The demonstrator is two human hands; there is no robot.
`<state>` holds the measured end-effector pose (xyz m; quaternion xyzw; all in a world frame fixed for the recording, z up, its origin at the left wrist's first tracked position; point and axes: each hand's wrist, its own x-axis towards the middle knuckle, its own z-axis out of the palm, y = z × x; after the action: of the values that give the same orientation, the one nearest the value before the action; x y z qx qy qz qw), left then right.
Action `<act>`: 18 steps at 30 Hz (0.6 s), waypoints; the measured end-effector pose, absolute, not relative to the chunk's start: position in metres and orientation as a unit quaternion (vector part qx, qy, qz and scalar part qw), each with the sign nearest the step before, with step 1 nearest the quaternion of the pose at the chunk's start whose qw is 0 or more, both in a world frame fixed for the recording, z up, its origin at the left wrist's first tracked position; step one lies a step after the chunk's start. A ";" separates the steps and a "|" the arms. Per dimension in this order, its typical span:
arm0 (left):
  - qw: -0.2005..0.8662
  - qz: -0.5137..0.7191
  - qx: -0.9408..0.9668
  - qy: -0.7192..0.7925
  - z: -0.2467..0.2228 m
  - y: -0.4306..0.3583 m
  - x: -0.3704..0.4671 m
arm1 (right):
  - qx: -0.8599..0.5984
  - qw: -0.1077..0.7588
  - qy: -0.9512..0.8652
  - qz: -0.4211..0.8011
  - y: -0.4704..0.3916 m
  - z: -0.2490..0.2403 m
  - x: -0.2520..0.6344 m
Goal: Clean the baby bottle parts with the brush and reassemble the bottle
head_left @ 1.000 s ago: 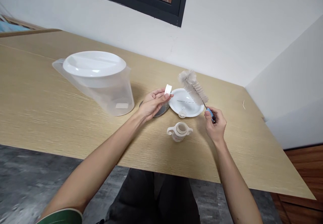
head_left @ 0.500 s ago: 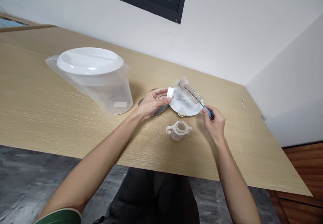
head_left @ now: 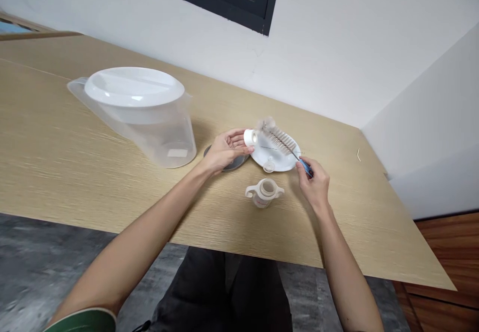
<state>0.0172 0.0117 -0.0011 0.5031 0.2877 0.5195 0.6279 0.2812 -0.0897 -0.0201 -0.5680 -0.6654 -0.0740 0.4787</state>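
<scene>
Between the fingers and thumb of my left hand [head_left: 224,150] is a white bottle cap [head_left: 249,137], its round opening turned to the right. My right hand [head_left: 315,182] grips the blue handle of a bottle brush [head_left: 280,138]. The brush's pale bristles point up and left, just right of the cap and apart from it. Beneath the brush lies a white plate [head_left: 288,163] with a thin wire across it and a small clear nipple-like piece [head_left: 268,166] at its front rim. Nearer me, an uncapped two-handled baby bottle [head_left: 263,193] stands upright.
A large translucent pitcher [head_left: 149,132] with a white lid stands to the left. A dark round lid or plate [head_left: 236,163] lies partly under my left hand. A small white strip [head_left: 358,154] is at the right of the wooden table [head_left: 112,187]. A wall rises behind.
My left hand has turned the cap slightly, so its opening shows more. The brush has shifted a little left, closer to the cap. The view has moved slightly.
</scene>
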 end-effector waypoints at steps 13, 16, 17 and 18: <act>0.608 0.522 0.514 0.308 0.005 0.008 0.016 | -0.558 0.465 -0.679 -0.109 -0.091 -0.017 0.283; 0.599 0.527 0.517 0.310 0.005 0.009 0.016 | -0.571 0.494 -0.647 -0.108 -0.091 -0.017 0.287; 0.600 0.526 0.516 0.311 0.005 0.009 0.017 | -0.567 0.503 -0.643 -0.105 -0.091 -0.017 0.287; 0.603 0.524 0.515 0.311 0.005 0.009 0.017 | -0.560 0.509 -0.645 -0.102 -0.092 -0.016 0.286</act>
<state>0.0167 0.0091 0.0046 0.5148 0.3113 0.5244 0.6026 0.2862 -0.0921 -0.0164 -0.5601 -0.6453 -0.1018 0.5095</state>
